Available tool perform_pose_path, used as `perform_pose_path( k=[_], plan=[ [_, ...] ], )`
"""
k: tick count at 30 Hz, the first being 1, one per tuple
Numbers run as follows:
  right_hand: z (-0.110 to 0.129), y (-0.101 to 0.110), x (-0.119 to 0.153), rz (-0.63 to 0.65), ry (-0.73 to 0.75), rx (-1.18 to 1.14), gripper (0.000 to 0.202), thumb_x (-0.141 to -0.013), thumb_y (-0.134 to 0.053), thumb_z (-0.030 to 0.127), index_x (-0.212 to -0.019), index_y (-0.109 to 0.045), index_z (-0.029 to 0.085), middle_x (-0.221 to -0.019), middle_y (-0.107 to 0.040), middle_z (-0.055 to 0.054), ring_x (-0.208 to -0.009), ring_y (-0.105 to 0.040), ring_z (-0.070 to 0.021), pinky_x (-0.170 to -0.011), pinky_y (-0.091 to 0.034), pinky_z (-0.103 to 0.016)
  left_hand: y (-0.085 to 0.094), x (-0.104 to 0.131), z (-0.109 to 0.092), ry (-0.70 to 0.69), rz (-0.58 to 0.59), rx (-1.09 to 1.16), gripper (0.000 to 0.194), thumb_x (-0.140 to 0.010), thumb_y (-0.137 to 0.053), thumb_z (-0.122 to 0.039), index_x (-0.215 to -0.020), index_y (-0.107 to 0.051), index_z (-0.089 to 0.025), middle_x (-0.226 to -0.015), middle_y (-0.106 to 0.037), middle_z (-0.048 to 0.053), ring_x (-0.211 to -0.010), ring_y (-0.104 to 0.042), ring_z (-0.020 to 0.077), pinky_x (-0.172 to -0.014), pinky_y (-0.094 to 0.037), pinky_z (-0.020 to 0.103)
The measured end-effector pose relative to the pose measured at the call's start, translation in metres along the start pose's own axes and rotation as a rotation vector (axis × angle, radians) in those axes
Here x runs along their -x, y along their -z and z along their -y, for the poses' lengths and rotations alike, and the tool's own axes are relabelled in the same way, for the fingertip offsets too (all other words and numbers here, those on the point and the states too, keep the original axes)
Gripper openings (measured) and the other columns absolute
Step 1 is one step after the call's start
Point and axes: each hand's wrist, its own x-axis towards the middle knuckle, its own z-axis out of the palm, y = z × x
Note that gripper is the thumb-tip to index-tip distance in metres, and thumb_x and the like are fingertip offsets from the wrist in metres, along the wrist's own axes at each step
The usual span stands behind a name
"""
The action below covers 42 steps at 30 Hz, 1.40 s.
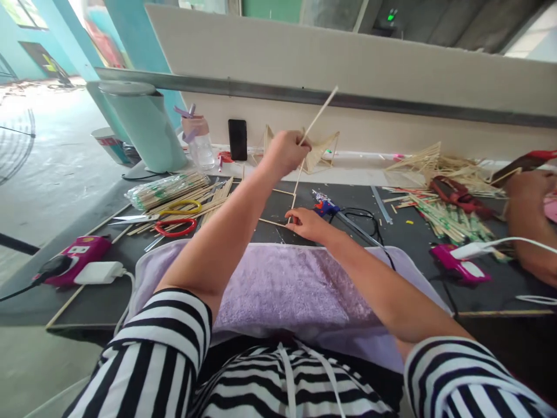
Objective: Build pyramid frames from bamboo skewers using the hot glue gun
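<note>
My left hand (287,152) is closed around a thin wooden stick (322,111), which slants up to the right above the table. Below it, my right hand (308,224) pinches the near corner of a frame of thin sticks (284,191) that lies on the dark tabletop. A hot glue gun (325,206), blue with a clear glue-smeared nozzle area, rests just beyond my right hand. Scissors (157,219) with one yellow and one red handle lie left of my left forearm, beside loose wooden sticks (213,200). Part of the frame is hidden by my left arm.
A plastic-wrapped stick bundle (169,188), a bottle (198,142) and a phone (237,139) stand or lie at the back left. Magenta power strips (80,258) flank a purple towel (278,284). At right, another person's hand (531,188) works near piled sticks (452,217).
</note>
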Motion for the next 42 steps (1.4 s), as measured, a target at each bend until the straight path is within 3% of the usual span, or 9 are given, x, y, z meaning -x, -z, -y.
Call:
perform_pose_path(
  k=[3,7,11,13,15,22,33,39,42],
  plan=[
    [0.005,-0.006,-0.007,0.045,-0.001,0.021,0.018,-0.08,-0.067,0.028,-0.097,-0.066,0.019,-0.091,-0.062,-0.004,-0.081,-0.057,-0.0147,-0.076,-0.041,-0.025,0.046,0.003,0.021,-0.022,-0.123,0.051,0.017,-0.085,-0.055,-0.022,-0.094,-0.067,-0.016,-0.064,-0.052,-0.001,-0.061,-0.055,0.0066,-0.062,-0.045,0.019],
    [0.002,-0.013,-0.01,0.058,0.012,0.016,0.007,-0.082,-0.064,0.024,-0.087,-0.066,0.019,-0.088,-0.061,-0.004,-0.079,-0.057,-0.0146,-0.075,-0.042,-0.025,0.084,0.008,0.082,0.169,-0.219,0.126,0.007,-0.083,-0.057,-0.02,-0.083,-0.063,-0.016,-0.056,-0.045,-0.004,-0.045,-0.04,0.0034,-0.05,-0.035,0.02],
    [-0.008,-0.017,-0.009,0.026,0.036,0.007,0.007,-0.084,-0.06,0.023,-0.085,-0.066,0.019,-0.086,-0.061,-0.003,-0.078,-0.057,-0.0142,-0.074,-0.041,-0.025,0.08,0.019,0.146,0.427,0.025,0.1,0.009,-0.079,-0.063,-0.017,-0.072,-0.057,-0.015,-0.051,-0.043,-0.006,-0.041,-0.034,0.0027,-0.044,-0.024,0.02],
    [-0.011,-0.018,-0.008,0.017,0.033,0.02,0.008,-0.085,-0.058,0.021,-0.085,-0.066,0.018,-0.086,-0.061,-0.004,-0.079,-0.057,-0.0147,-0.074,-0.041,-0.025,0.067,0.025,0.167,0.435,0.191,0.03,0.006,-0.075,-0.063,-0.012,-0.073,-0.058,-0.015,-0.05,-0.046,-0.006,-0.04,-0.036,0.0039,-0.044,-0.027,0.021],
    [-0.012,-0.018,-0.006,0.015,0.03,0.039,0.01,-0.086,-0.058,0.02,-0.085,-0.067,0.017,-0.087,-0.062,-0.005,-0.08,-0.057,-0.0155,-0.075,-0.041,-0.026,0.052,0.029,0.179,0.442,0.247,-0.013,0.008,-0.07,-0.064,-0.008,-0.07,-0.059,-0.014,-0.045,-0.044,-0.007,-0.038,-0.036,0.0046,-0.043,-0.028,0.021],
    [-0.013,-0.011,0.003,0.022,-0.025,0.096,0.013,-0.086,-0.055,0.017,-0.085,-0.067,0.018,-0.091,-0.063,-0.006,-0.086,-0.059,-0.0164,-0.077,-0.041,-0.026,0.024,0.032,0.191,0.386,0.336,-0.081,0.012,-0.06,-0.062,-0.006,-0.067,-0.063,-0.016,-0.037,-0.041,-0.008,-0.036,-0.039,0.0073,-0.041,-0.027,0.021],
    [-0.019,-0.006,0.007,0.05,-0.194,0.174,0.012,-0.083,-0.057,0.014,-0.086,-0.069,0.017,-0.095,-0.064,-0.007,-0.084,-0.059,-0.0168,-0.072,-0.04,-0.026,0.03,0.049,0.171,0.332,0.55,-0.136,0.008,-0.06,-0.064,-0.012,-0.067,-0.064,-0.016,-0.041,-0.046,-0.006,-0.039,-0.043,0.0072,-0.041,-0.031,0.019],
    [-0.011,-0.008,0.007,-0.012,-0.29,0.125,0.021,-0.081,-0.063,0.014,-0.102,-0.064,0.016,-0.097,-0.068,-0.007,-0.091,-0.063,-0.0186,-0.075,-0.043,-0.026,0.028,0.049,0.173,0.291,0.585,-0.233,0.007,-0.061,-0.064,-0.016,-0.067,-0.062,-0.018,-0.041,-0.047,-0.006,-0.039,-0.044,0.0095,-0.041,-0.033,0.021],
    [-0.009,-0.009,0.005,-0.021,-0.363,0.122,0.016,-0.083,-0.062,0.017,-0.099,-0.064,0.016,-0.095,-0.069,-0.008,-0.092,-0.064,-0.0201,-0.073,-0.044,-0.027,0.029,0.048,0.173,0.289,0.589,-0.238,0.006,-0.062,-0.064,-0.017,-0.067,-0.061,-0.018,-0.042,-0.048,-0.006,-0.041,-0.044,0.0096,-0.041,-0.033,0.022]
  ],
)
